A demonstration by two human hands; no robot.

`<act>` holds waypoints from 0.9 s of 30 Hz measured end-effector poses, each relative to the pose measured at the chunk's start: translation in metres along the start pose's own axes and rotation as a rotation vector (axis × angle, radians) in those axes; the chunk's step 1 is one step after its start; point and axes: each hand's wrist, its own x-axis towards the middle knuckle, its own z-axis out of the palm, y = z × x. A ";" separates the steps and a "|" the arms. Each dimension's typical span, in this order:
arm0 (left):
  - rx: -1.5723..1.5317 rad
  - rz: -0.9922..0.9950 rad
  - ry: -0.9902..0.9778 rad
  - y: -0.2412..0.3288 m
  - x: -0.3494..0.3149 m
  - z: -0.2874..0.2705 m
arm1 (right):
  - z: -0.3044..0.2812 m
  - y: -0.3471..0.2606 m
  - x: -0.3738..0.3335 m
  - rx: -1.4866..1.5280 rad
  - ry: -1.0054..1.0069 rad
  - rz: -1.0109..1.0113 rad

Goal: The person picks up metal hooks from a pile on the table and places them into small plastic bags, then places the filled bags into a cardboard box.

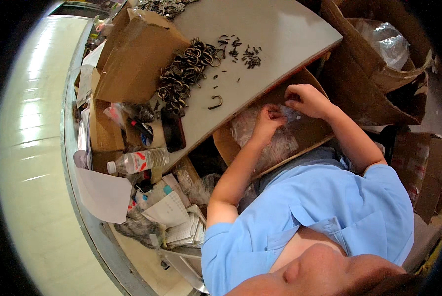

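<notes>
My left hand (268, 121) and my right hand (307, 98) are close together over an open cardboard box (307, 133) at the table's edge. Both pinch a small clear plastic bag (286, 114) between the fingertips. More clear bags (275, 148) lie in the box under my hands. On the grey table (280, 34) lies a pile of dark metal hooks and rings (184, 74), with a scatter of small dark parts (243, 52) to its right. A single hook (215, 102) lies apart near the table's edge, left of my left hand.
A large closed cardboard box (132, 54) stands left of the pile. A black phone (173, 130), a water bottle (137, 161) and papers (171, 212) lie at the left. Open boxes with clear plastic (384, 44) stand at the upper right.
</notes>
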 end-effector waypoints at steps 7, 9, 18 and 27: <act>-0.553 -0.035 -0.006 -0.001 -0.002 -0.009 | 0.005 -0.007 -0.002 -0.011 -0.118 -0.041; -0.415 -0.013 -0.052 -0.006 0.001 -0.016 | 0.004 -0.006 -0.002 0.025 -0.070 -0.015; -0.298 0.042 -0.116 -0.005 -0.005 -0.014 | 0.010 -0.010 -0.002 -0.147 0.124 -0.181; -0.425 0.154 0.050 0.002 -0.009 -0.013 | 0.024 -0.028 -0.004 0.055 -0.009 -0.308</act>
